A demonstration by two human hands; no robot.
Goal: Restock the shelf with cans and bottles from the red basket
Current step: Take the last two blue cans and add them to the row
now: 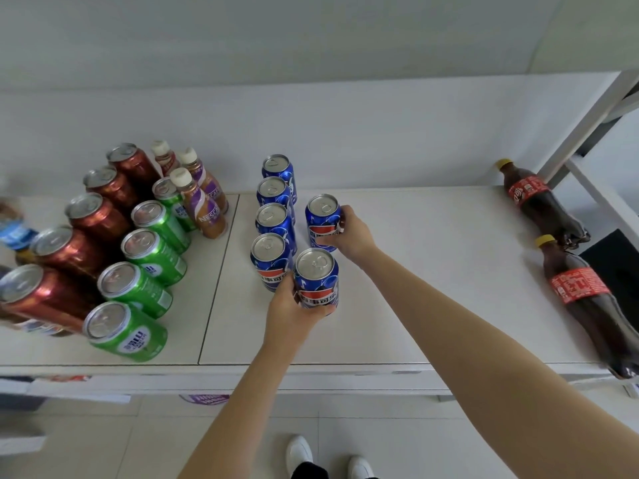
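Observation:
On the white shelf [432,271] a row of several blue cola cans [273,216] runs front to back in the middle. My left hand [294,312] grips a blue can [316,274] standing at the front, right of that row. My right hand [352,233] holds another blue can [321,219] upright on the shelf just behind it. The red basket is not in view.
Left of the blue row stand green cans [145,264], dark red cans [69,257] and three coffee bottles [204,205]. Two dark cola bottles [553,250] stand at the right end by the shelf's white upright [587,133]. My white shoes [328,458] show below on the tiled floor.

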